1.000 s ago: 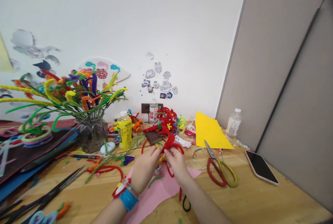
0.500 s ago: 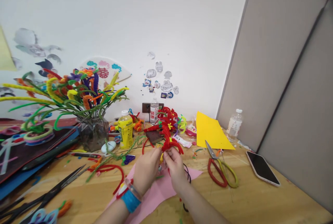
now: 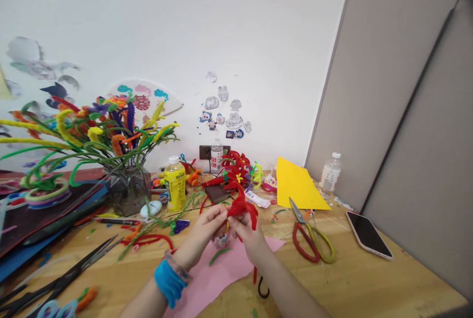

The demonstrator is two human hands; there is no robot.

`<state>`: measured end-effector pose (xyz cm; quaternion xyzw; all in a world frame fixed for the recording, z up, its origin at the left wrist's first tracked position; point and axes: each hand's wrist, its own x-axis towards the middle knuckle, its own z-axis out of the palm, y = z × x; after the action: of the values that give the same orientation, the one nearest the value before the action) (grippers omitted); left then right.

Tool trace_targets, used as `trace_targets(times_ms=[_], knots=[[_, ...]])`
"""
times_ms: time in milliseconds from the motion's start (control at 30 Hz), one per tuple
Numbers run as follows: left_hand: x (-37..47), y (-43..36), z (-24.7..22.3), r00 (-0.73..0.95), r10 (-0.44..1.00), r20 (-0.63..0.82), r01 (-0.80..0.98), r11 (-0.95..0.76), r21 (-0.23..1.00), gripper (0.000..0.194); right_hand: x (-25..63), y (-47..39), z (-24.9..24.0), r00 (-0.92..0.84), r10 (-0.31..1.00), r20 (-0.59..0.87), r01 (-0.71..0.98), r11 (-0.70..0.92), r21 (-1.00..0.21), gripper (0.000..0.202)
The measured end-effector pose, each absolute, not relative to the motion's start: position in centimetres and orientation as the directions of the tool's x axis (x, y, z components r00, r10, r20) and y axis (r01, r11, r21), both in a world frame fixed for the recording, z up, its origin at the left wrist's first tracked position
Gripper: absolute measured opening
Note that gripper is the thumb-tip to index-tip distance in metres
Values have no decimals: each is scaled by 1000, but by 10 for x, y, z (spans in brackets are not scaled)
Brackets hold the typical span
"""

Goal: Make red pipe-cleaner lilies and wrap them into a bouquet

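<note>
Both hands meet over a sheet of pink paper (image 3: 225, 276) on the wooden table. Between them is a bunch of red pipe cleaners (image 3: 242, 207), bent into loops and strands. My left hand (image 3: 210, 227) pinches its left side with the fingertips. My right hand (image 3: 247, 234) has its fingers closed around the lower part, and red strands droop over it. Below the fingers, a small pinkish bead-like piece (image 3: 221, 240) and a short green pipe cleaner piece (image 3: 219, 256) show against the paper. My fingers hide the middle of the red bunch.
Red-and-yellow-handled scissors (image 3: 310, 239), a phone (image 3: 368, 234) and yellow paper (image 3: 299, 185) are at right. Black scissors (image 3: 62, 278), a vase (image 3: 129, 190) of pipe cleaner flowers and a yellow bottle (image 3: 175, 185) stand or lie at left. Behind my hands sits a red pipe cleaner pile (image 3: 240, 168).
My left hand has shifted left and turned, its fingers now more visible. The red bunch has tilted, with strands hanging over my right hand. The view has shifted slightly.
</note>
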<state>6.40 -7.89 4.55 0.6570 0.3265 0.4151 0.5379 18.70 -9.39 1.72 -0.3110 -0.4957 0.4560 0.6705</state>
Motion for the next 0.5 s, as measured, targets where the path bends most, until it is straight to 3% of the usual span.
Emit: trace_targets(times_ms=[233,333,433,500], knots=[[71,-73,33,395,910,130,17,-148,989,32,185,-82,10,215,936,280,-345,341,-875,23],[74,-73,26,295,901,316,82,-354,932,23,184,-81,8,247,931,269,-363,346,-865,23],[75,-76,23,244,762,600,304,-648,698,10,185,-80,8,273,929,249,-379,342,-860,26],[74,-76,21,232,654,720,412,-737,537,8,185,-80,9,281,931,233,-390,333,-859,27]])
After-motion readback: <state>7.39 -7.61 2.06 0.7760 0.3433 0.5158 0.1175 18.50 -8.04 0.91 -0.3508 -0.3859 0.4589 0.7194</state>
